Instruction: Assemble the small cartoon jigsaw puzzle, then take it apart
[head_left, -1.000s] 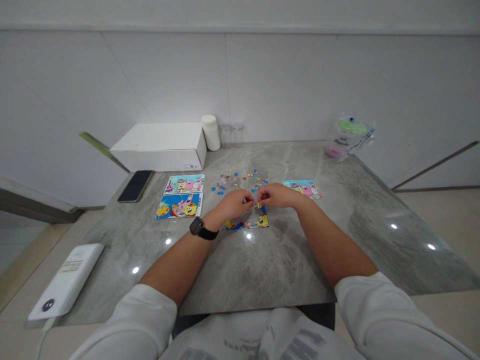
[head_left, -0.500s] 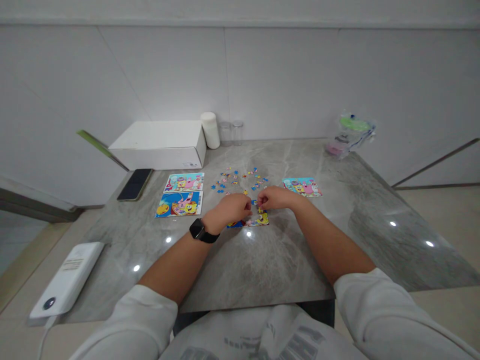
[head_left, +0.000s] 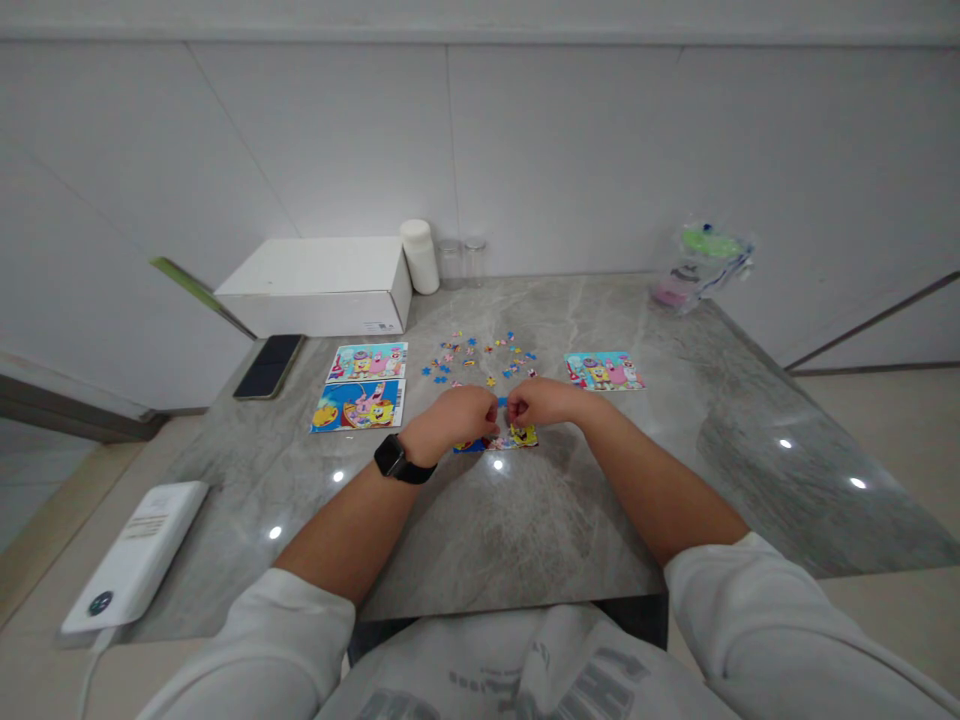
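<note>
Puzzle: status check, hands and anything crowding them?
Left hand and right hand pinched together over the part-built puzzle, fingertips nearly touching. What they pinch too small to tell. Loose pieces just beyond; picture cards to the left, apart.

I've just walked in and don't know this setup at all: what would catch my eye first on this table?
Most striking are the person's left hand and right hand, fingertips meeting mid-table over a partly built cartoon jigsaw puzzle. Just beyond them lies a scatter of loose puzzle pieces. Bright cartoon picture cards lie to the left and another card to the right on the grey marble table.
</note>
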